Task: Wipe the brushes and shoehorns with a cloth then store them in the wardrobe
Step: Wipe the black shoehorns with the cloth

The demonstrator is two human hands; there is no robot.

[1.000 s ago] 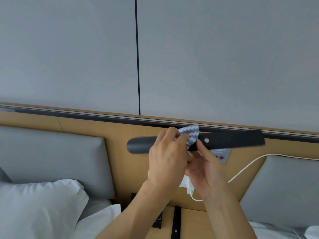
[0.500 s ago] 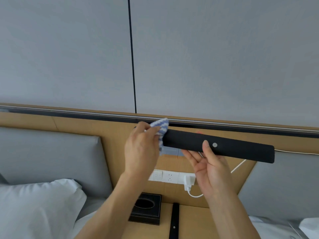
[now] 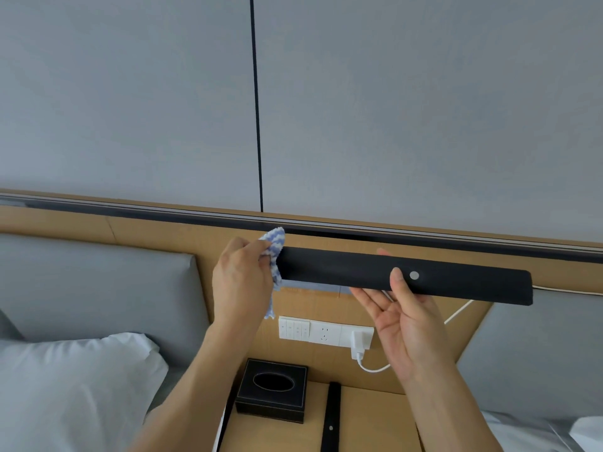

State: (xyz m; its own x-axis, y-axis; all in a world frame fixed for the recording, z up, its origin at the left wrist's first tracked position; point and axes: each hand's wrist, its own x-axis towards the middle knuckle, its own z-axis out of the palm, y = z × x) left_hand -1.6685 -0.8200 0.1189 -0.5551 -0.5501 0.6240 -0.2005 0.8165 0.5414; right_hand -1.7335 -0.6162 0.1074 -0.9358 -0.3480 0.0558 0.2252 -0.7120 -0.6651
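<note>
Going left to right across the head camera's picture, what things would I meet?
White pillow → left hand with the blue-and-white cloth → black tissue box → wall socket panel → right hand holding the long black shoehorn.

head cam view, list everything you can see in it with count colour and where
shoehorn: 1, black with a silver rivet, held level in front of the headboard
cloth: 1, blue and white, wrapped over the shoehorn's left end
second shoehorn: 1, black, lying on the nightstand
tissue box: 1, black, on the nightstand
nightstand: 1, wood, bottom centre
socket panel: 1, white, on the headboard
charger: 1, white, plugged in
pillow: 1, white, lower left
left hand: pinching the cloth
right hand: supporting the shoehorn
</note>
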